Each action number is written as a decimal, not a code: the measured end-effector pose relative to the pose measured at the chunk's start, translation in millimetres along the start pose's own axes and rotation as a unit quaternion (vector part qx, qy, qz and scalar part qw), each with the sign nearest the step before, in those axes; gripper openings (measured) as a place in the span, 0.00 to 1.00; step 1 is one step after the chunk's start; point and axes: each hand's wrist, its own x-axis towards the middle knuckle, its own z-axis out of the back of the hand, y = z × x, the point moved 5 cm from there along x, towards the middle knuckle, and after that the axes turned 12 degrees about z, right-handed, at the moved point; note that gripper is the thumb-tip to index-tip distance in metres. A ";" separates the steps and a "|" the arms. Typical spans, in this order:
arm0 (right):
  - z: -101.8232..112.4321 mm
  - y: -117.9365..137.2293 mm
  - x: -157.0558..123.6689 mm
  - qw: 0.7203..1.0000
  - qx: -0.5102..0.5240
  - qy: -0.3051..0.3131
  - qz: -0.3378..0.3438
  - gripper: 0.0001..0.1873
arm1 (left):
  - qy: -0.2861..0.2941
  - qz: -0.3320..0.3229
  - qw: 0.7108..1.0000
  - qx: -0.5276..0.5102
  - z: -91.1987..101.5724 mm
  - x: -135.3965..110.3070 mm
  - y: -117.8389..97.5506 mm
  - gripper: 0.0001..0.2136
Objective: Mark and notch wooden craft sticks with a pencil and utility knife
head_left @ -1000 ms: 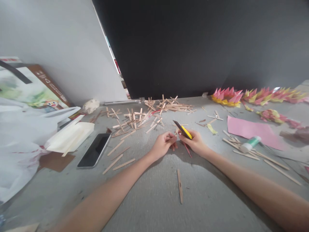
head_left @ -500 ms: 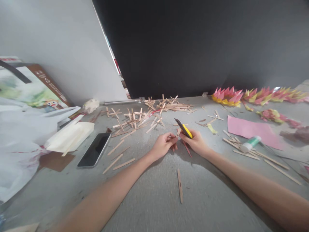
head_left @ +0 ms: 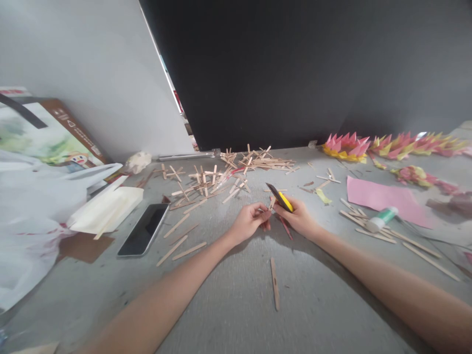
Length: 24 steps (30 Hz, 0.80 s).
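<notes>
My right hand (head_left: 296, 216) is closed around a yellow and black utility knife (head_left: 283, 199), its dark end pointing up and to the left. Pinched in the fingers of my left hand (head_left: 252, 221) is a short wooden craft stick (head_left: 272, 202), which the right fingertips also meet. Below the right hand a thin reddish stick (head_left: 286, 229) slants down toward the table; whether it is held, I cannot tell. Nearer to me, between my forearms, lies a single craft stick (head_left: 275, 284) with a dark notch.
Behind my hands is a heap of craft sticks (head_left: 206, 184). A phone (head_left: 143, 229), a pale tray (head_left: 121, 204) and a plastic bag (head_left: 33, 211) lie left. Rightward are a glue stick (head_left: 382, 219), pink paper (head_left: 383, 199) and folded-paper pieces (head_left: 346, 147). A dark panel (head_left: 295, 73) stands behind.
Both hands stay nearly in place at the small stick. The knife and right hand have shifted very slightly to the left.
</notes>
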 end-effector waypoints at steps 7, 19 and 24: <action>-1.8 4.0 0.0 1.000 0.011 0.017 -0.008 0.15 | 0.014 -0.005 1.000 0.013 1.7 1.5 4.5 0.22; -2.7 -4.8 -1.2 1.000 0.009 0.009 0.014 0.11 | 0.014 -0.009 1.000 0.020 -3.2 -1.3 -0.2 0.22; -2.7 -9.7 -2.0 1.000 0.017 0.004 -0.001 0.11 | 0.004 -0.010 0.999 0.032 -3.4 -1.9 0.1 0.20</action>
